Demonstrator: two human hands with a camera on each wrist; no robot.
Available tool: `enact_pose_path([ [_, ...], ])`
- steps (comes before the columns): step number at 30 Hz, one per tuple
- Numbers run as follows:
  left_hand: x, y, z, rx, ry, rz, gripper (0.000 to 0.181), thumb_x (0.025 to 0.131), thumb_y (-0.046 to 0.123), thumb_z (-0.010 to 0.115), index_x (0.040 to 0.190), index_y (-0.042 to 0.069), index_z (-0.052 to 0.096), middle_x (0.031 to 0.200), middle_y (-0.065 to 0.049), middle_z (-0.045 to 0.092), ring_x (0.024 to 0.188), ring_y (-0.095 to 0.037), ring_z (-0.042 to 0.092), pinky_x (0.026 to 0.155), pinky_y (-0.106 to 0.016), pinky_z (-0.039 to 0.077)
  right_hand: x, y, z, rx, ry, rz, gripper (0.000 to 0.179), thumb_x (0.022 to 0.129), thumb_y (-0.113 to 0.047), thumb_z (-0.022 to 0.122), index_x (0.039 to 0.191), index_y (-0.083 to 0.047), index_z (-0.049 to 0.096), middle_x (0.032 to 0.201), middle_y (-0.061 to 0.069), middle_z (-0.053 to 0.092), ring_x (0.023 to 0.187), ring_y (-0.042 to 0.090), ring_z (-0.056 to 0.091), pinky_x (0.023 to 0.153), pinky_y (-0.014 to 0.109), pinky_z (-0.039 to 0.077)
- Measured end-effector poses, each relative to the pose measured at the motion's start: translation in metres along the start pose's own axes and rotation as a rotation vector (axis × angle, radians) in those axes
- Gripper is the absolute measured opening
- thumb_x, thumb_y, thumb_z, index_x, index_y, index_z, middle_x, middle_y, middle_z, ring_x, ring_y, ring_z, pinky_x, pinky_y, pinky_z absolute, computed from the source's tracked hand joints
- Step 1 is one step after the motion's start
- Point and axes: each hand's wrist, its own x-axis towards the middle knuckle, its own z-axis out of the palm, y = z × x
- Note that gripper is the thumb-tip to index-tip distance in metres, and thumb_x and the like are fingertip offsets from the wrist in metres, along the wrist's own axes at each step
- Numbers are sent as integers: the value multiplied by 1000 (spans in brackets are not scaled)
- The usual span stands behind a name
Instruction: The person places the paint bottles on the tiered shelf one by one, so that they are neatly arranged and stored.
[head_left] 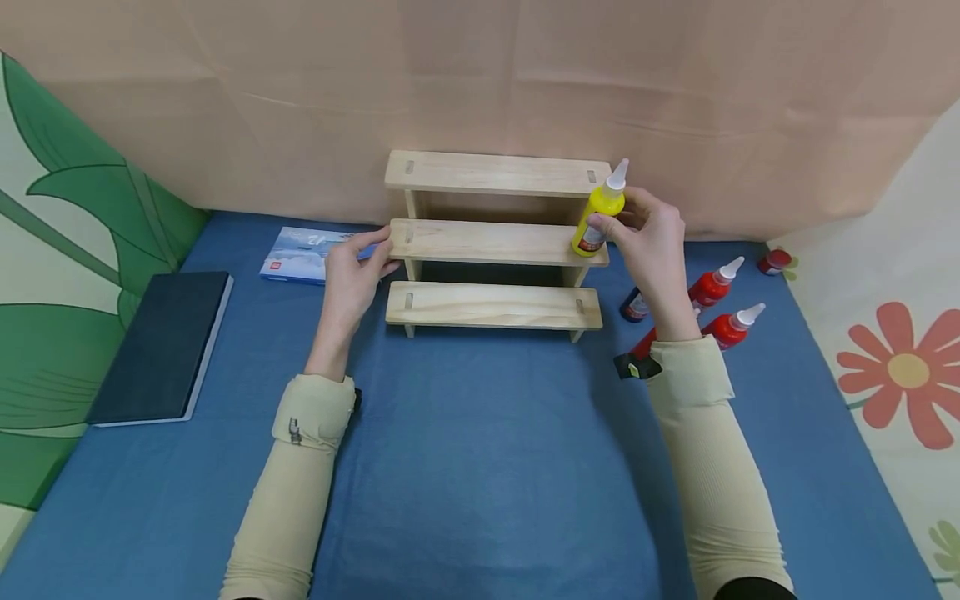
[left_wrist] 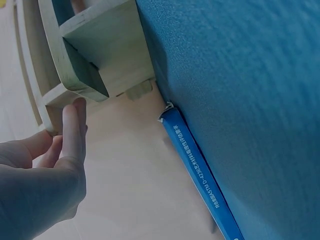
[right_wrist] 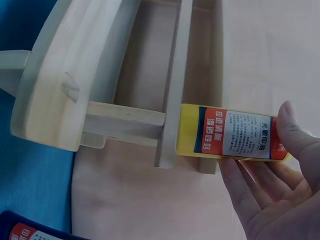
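A three-tier wooden step rack (head_left: 495, 304) stands against the back drape. My left hand (head_left: 355, 271) pinches the left end of its middle board, with thumb and fingertips at the board's edge in the left wrist view. My right hand (head_left: 656, 242) holds a yellow ink bottle (head_left: 603, 202) with a white pointed cap between thumb and fingers. The bottle stands nearly upright at the right end of the middle board. Its base meets that board in the right wrist view (right_wrist: 232, 132), where its printed label shows.
Red bottles (head_left: 711, 287) with white caps and a dark bottle (head_left: 634, 306) lie right of the rack, partly behind my right forearm. A small red-lidded jar (head_left: 774, 262) is farther right. At left are a blue box (head_left: 296, 253) and a dark notebook (head_left: 161, 346) on the blue cloth.
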Motion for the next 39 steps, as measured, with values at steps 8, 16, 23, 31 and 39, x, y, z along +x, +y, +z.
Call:
enact_pose_path([
  [8,0,0,0,-2,-4,1,36,111,3,58,145,-10,61,147,-29,55,123,-42,67,97,-27,61,4,3,3,-15,4,3,49,103,-22,75,145,0,64,141,17,67,128,34,66,110,34,56],
  [16,0,0,1,1,-6,-2,37,111,3,58,145,-10,60,148,-29,54,124,-42,66,98,-28,61,8,7,4,-19,-1,6,48,104,-21,73,146,1,62,143,18,65,129,36,64,112,37,55],
  [23,-1,1,0,3,-8,-13,38,111,4,58,146,-10,60,150,-28,53,125,-41,66,98,-27,61,6,7,4,-18,-10,29,54,105,-22,73,151,-1,57,148,16,63,132,34,63,113,38,54],
  [31,-2,1,0,8,-14,-11,39,112,7,58,148,-7,58,152,-27,51,125,-41,66,101,-32,61,-5,-2,-6,-14,16,13,56,105,-24,73,154,-3,54,154,12,58,137,29,61,113,36,54],
  [39,-2,3,0,2,-12,-13,39,111,7,59,147,-8,59,151,-28,52,124,-40,67,101,-32,60,-25,-15,-29,-12,44,13,61,104,-32,74,156,-8,54,156,10,57,142,26,57,119,36,48],
])
